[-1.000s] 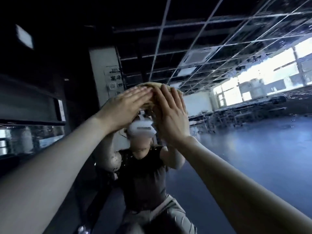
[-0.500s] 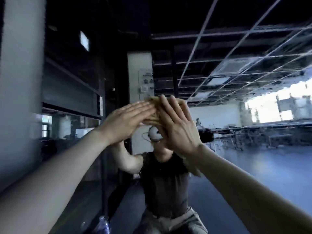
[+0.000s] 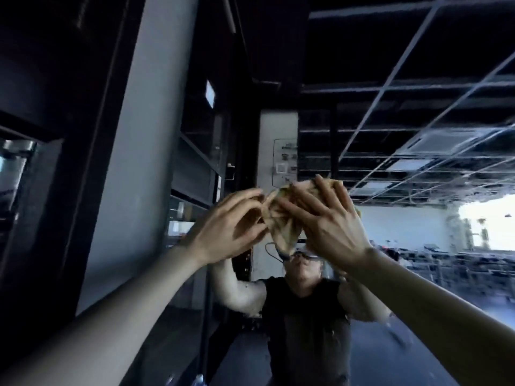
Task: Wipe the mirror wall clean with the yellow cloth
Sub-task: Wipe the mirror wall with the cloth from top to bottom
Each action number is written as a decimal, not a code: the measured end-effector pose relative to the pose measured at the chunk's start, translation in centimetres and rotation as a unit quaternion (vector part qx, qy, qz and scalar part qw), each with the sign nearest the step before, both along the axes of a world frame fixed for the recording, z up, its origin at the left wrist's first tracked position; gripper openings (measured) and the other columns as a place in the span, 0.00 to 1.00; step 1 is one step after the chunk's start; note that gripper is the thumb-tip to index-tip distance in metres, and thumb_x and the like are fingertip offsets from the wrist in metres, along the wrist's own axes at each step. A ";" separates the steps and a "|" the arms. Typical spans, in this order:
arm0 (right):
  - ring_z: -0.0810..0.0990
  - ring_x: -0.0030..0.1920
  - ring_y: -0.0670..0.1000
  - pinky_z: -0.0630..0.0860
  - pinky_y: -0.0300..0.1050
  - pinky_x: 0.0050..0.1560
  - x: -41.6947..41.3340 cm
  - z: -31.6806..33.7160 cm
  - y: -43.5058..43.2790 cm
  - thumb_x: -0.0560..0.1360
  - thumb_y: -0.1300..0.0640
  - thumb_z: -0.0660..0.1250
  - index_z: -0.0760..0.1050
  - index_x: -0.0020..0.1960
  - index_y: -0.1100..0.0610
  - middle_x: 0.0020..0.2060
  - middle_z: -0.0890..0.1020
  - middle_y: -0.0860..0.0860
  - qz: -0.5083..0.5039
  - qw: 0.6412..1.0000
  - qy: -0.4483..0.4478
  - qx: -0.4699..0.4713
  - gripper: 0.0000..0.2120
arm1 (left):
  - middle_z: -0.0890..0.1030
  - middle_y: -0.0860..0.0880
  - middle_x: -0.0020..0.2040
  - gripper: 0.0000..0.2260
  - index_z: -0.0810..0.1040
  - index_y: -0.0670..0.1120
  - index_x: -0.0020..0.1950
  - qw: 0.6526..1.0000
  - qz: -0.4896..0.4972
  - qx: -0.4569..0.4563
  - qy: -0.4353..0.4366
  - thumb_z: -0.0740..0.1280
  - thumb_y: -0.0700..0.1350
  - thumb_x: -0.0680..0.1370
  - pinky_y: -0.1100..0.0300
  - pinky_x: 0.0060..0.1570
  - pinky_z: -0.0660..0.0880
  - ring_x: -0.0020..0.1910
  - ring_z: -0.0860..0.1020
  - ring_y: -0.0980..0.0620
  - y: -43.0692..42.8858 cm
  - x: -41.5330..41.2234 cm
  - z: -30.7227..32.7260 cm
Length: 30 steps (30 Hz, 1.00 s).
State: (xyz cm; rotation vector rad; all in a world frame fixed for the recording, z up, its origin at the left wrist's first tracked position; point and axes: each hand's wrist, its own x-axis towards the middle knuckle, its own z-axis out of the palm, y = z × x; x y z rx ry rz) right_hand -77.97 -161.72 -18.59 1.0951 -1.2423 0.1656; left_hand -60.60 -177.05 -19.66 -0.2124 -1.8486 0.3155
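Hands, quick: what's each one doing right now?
Left hand: fingers curled at the cloth; grip cannot be told.
Right hand: open, spread fingers pressing the cloth.

Yellow cloth (image 3: 281, 218): pale tan-yellow, bunched into radiating folds, held high and flat against the mirror wall (image 3: 446, 288). It sits between both hands: the left hand (image 3: 231, 227) grips its left edge with bent fingers, and the right hand (image 3: 328, 224) presses over it with fingers spread. Mirror wall: upright, dark, speckled with droplets low down.
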 end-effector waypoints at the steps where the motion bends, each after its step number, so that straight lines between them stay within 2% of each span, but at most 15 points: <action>1: 0.63 0.70 0.67 0.59 0.69 0.67 0.6 2.0 -0.4 0.63 0.51 0.73 0.66 0.71 0.43 0.72 0.67 0.51 -0.003 1.000 -0.014 0.000 0.38 | 0.72 0.47 0.67 0.19 0.77 0.41 0.59 0.998 0.010 0.028 0.048 0.60 0.53 0.77 0.65 0.65 0.63 0.65 0.69 0.55 -0.9 1.0 0.8; 2: 0.61 0.72 0.66 0.56 0.69 0.68 1.2 4.0 -0.9 0.65 0.51 0.72 0.67 0.70 0.42 0.73 0.64 0.49 0.002 0.999 -0.040 -0.011 0.35 | 0.71 0.47 0.68 0.17 0.76 0.41 0.62 0.993 0.022 0.062 0.100 0.61 0.50 0.78 0.63 0.65 0.63 0.65 0.68 0.57 -1.7 1.9 1.6; 4: 0.52 0.75 0.61 0.48 0.65 0.71 2.8 6.8 -2.1 0.70 0.50 0.68 0.65 0.70 0.39 0.76 0.58 0.45 0.000 0.992 -0.117 -0.044 0.30 | 0.68 0.48 0.71 0.17 0.71 0.42 0.67 0.969 0.046 0.148 0.190 0.62 0.45 0.79 0.64 0.66 0.60 0.68 0.64 0.58 -3.2 3.3 3.0; 6: 0.49 0.76 0.57 0.46 0.63 0.72 4.3 7.0 -3.8 0.71 0.46 0.62 0.65 0.70 0.38 0.75 0.57 0.42 0.020 0.985 -0.156 -0.075 0.27 | 0.65 0.47 0.72 0.19 0.67 0.44 0.71 0.934 0.071 0.263 0.233 0.61 0.45 0.80 0.64 0.67 0.57 0.71 0.62 0.53 -4.7 4.3 3.3; 8: 0.54 0.75 0.58 0.46 0.64 0.72 5.6 4.9 -5.1 0.72 0.41 0.49 0.68 0.69 0.40 0.74 0.62 0.44 0.064 0.985 -0.148 -0.059 0.27 | 0.66 0.44 0.71 0.21 0.65 0.45 0.72 0.905 0.063 0.355 0.228 0.62 0.45 0.79 0.60 0.67 0.59 0.70 0.64 0.49 -6.0 4.7 2.4; 9: 0.57 0.74 0.59 0.47 0.66 0.71 5.9 3.3 -5.7 0.73 0.40 0.47 0.70 0.68 0.42 0.73 0.65 0.45 0.077 0.988 -0.125 -0.041 0.27 | 0.68 0.43 0.70 0.21 0.66 0.44 0.72 0.893 0.043 0.390 0.222 0.62 0.45 0.79 0.58 0.67 0.61 0.69 0.66 0.47 -6.5 4.8 1.6; 12: 0.64 0.71 0.61 0.53 0.69 0.69 5.8 -1.2 -7.2 0.74 0.35 0.54 0.74 0.65 0.46 0.70 0.70 0.48 0.056 0.998 -0.040 -0.003 0.26 | 0.74 0.42 0.66 0.20 0.69 0.43 0.70 0.860 0.002 0.464 0.215 0.65 0.43 0.78 0.52 0.65 0.67 0.65 0.72 0.45 -7.5 4.7 -1.2; 14: 0.67 0.69 0.61 0.57 0.68 0.67 5.5 -0.4 -7.4 0.74 0.38 0.57 0.78 0.60 0.47 0.67 0.73 0.49 0.050 0.999 0.003 0.016 0.22 | 0.79 0.42 0.59 0.19 0.73 0.42 0.67 0.844 -0.009 0.493 0.211 0.67 0.42 0.76 0.51 0.62 0.71 0.59 0.76 0.44 -7.8 4.7 -2.5; 16: 0.69 0.68 0.60 0.58 0.66 0.68 5.5 2.5 -7.8 0.75 0.43 0.57 0.78 0.60 0.48 0.66 0.75 0.50 0.051 0.998 0.027 0.006 0.20 | 0.82 0.42 0.54 0.16 0.77 0.41 0.62 0.826 -0.043 0.521 0.211 0.69 0.40 0.75 0.52 0.59 0.73 0.54 0.79 0.45 -8.0 4.8 -2.8; 19: 0.64 0.71 0.61 0.56 0.66 0.69 6.7 7.4 -8.9 0.76 0.43 0.51 0.73 0.67 0.50 0.69 0.71 0.50 0.066 0.993 -0.067 -0.068 0.24 | 0.83 0.43 0.47 0.11 0.80 0.39 0.55 0.810 -0.070 0.547 0.201 0.71 0.37 0.73 0.56 0.55 0.75 0.46 0.80 0.48 -8.3 5.3 -2.2; 21: 0.59 0.73 0.60 0.52 0.65 0.70 8.1 8.4 -10.6 0.77 0.42 0.48 0.69 0.70 0.47 0.72 0.67 0.49 0.066 0.983 -0.132 -0.107 0.26 | 0.82 0.44 0.44 0.08 0.81 0.39 0.51 0.797 -0.083 0.569 0.184 0.72 0.36 0.72 0.58 0.51 0.75 0.42 0.79 0.49 -8.6 5.6 -1.9; 22: 0.59 0.73 0.59 0.52 0.64 0.71 8.9 7.8 -11.6 0.78 0.42 0.49 0.67 0.71 0.46 0.72 0.66 0.48 0.070 0.982 -0.136 -0.114 0.25 | 0.82 0.44 0.43 0.07 0.81 0.39 0.49 0.789 -0.094 0.581 0.174 0.72 0.36 0.72 0.59 0.49 0.75 0.41 0.79 0.49 -8.8 5.7 -1.8; 24: 0.64 0.70 0.58 0.58 0.63 0.68 10.4 5.1 -13.4 0.77 0.43 0.54 0.69 0.69 0.46 0.69 0.71 0.49 0.091 0.990 -0.075 -0.081 0.23 | 0.81 0.44 0.41 0.04 0.79 0.43 0.43 0.784 -0.095 0.593 0.157 0.73 0.37 0.72 0.59 0.48 0.75 0.40 0.79 0.49 -9.1 5.9 -1.7; 27: 0.70 0.67 0.57 0.66 0.60 0.65 11.3 -0.7 -15.1 0.74 0.48 0.62 0.73 0.67 0.48 0.66 0.74 0.48 0.098 0.993 0.060 0.017 0.21 | 0.80 0.48 0.33 0.09 0.76 0.45 0.32 0.781 -0.076 0.608 0.120 0.72 0.36 0.70 0.57 0.43 0.76 0.37 0.78 0.51 -9.6 6.2 -1.6; 30: 0.72 0.65 0.57 0.68 0.59 0.64 10.9 0.8 -15.3 0.71 0.48 0.65 0.75 0.65 0.49 0.65 0.75 0.48 0.079 0.989 0.114 0.056 0.22 | 0.79 0.51 0.28 0.08 0.79 0.45 0.32 0.770 -0.082 0.624 0.108 0.72 0.36 0.69 0.57 0.40 0.79 0.32 0.78 0.52 -9.5 6.6 -1.4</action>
